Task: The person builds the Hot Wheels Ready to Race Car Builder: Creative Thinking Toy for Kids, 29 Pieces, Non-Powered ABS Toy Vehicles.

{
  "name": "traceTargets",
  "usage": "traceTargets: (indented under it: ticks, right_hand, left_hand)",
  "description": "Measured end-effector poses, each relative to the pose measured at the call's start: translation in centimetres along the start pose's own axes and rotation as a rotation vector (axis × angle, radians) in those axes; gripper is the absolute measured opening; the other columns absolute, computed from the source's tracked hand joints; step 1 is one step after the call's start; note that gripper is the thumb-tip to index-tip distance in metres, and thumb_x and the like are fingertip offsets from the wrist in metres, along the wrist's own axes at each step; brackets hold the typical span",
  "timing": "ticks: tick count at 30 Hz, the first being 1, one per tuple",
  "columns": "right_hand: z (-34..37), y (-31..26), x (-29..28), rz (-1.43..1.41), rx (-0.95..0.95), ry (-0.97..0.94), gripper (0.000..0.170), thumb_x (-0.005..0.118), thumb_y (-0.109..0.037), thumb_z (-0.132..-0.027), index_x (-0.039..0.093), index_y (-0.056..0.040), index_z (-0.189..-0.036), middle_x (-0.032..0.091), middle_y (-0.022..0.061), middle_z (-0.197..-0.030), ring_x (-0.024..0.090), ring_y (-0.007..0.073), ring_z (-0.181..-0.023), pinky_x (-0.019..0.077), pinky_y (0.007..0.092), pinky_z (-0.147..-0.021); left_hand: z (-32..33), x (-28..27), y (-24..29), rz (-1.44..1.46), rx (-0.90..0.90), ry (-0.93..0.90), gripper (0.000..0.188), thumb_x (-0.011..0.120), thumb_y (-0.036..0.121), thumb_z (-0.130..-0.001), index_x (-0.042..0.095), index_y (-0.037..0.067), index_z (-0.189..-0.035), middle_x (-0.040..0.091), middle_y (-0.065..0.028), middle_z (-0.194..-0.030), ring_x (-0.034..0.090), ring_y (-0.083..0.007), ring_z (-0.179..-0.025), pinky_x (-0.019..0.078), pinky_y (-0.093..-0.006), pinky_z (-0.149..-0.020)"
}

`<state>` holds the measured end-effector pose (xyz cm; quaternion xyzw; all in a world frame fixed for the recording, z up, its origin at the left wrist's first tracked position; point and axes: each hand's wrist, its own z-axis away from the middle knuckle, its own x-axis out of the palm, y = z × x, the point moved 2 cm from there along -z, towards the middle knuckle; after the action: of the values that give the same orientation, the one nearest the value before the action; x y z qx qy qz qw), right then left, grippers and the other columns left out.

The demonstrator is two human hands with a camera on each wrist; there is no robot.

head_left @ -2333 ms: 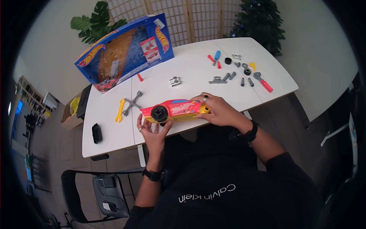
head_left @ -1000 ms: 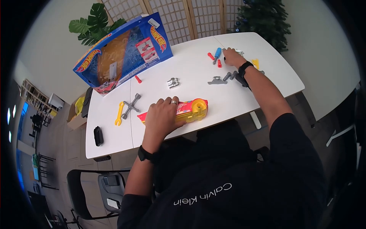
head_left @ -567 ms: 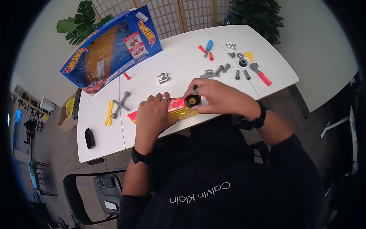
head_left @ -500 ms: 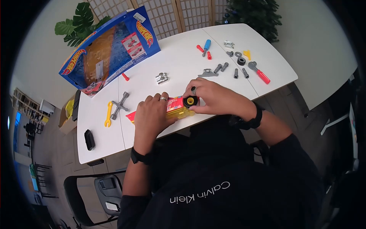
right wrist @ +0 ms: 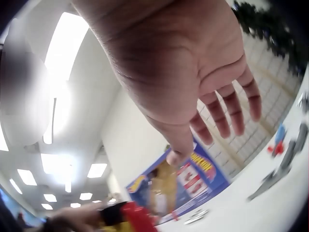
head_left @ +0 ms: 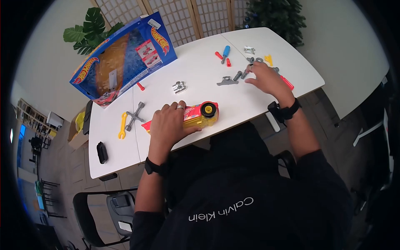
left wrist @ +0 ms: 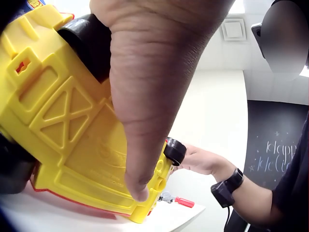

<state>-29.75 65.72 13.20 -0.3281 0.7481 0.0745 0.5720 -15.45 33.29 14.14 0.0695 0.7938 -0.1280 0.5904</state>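
The left hand point(head_left: 168, 127) grips a red and yellow toy car point(head_left: 196, 121) tilted on its side near the table's front edge. A black wheel point(head_left: 208, 116) with a yellow centre sits at the car's right end, facing up. The left wrist view shows the car's yellow underside point(left wrist: 77, 145) and the left thumb across it. Over the small parts at the right, the right hand point(head_left: 271, 81) reaches with its fingers extended. Its palm point(right wrist: 178, 72) holds nothing in the right wrist view. Grey bolts point(head_left: 238, 76) lie at its fingertips, beside a flat grey piece point(head_left: 227, 81).
A blue toy box point(head_left: 162, 56) stands at the back left. Silver pieces point(head_left: 179, 87), a grey cross wrench point(head_left: 134, 116), a yellow wrench point(head_left: 123, 126) and a black case point(head_left: 102, 153) lie leftward. A blue screwdriver point(head_left: 226, 51) and yellow piece point(head_left: 268, 60) lie far right.
The right hand fetched a black wheel from the far right, set it on the car's end, then let go and moved back toward the grey bolts. The left hand keeps its grip.
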Motion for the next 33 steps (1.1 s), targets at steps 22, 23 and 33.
traceTargets:
  ticks: [22,23,33]
  right_hand:
    - [-1.7,3.7,2.1,-0.003,0.151,0.039,0.016,0.074,-0.017,-0.091,0.073,-0.0088,-0.104,0.074,0.0127,-0.105,0.071,0.0326,-0.1,0.0565,0.0452,-0.084]
    - [-2.5,5.5,1.4,0.034,0.229,0.084,0.016,0.074,-0.014,-0.09,0.074,-0.0087,-0.104,0.075,0.0129,-0.106,0.072,0.0331,-0.101,0.0569,0.0446,-0.086]
    - [-8.9,20.0,1.1,0.216,0.171,0.031,0.031,0.081,-0.009,-0.08,0.075,-0.0086,-0.11,0.076,0.017,-0.109,0.073,0.0345,-0.106,0.0578,0.0438,-0.09]
  left_hand:
    - [-0.7,0.2,3.0,0.087,0.07,-0.003,0.08,0.06,0.075,-0.091,0.067,0.003,-0.125,0.071,-0.0144,-0.105,0.068,-0.0311,-0.107,0.0449,-0.0552,-0.106]
    - [-0.9,0.4,3.2,0.123,0.045,-0.02,0.079,0.06,0.074,-0.091,0.067,0.002,-0.123,0.071,-0.0145,-0.105,0.068,-0.0323,-0.105,0.0502,-0.0497,-0.099]
    - [-1.0,0.7,3.8,0.071,0.028,0.026,0.072,0.058,0.07,-0.094,0.067,0.003,-0.116,0.07,-0.0124,-0.1,0.067,-0.0309,-0.097,0.0511,-0.0445,-0.083]
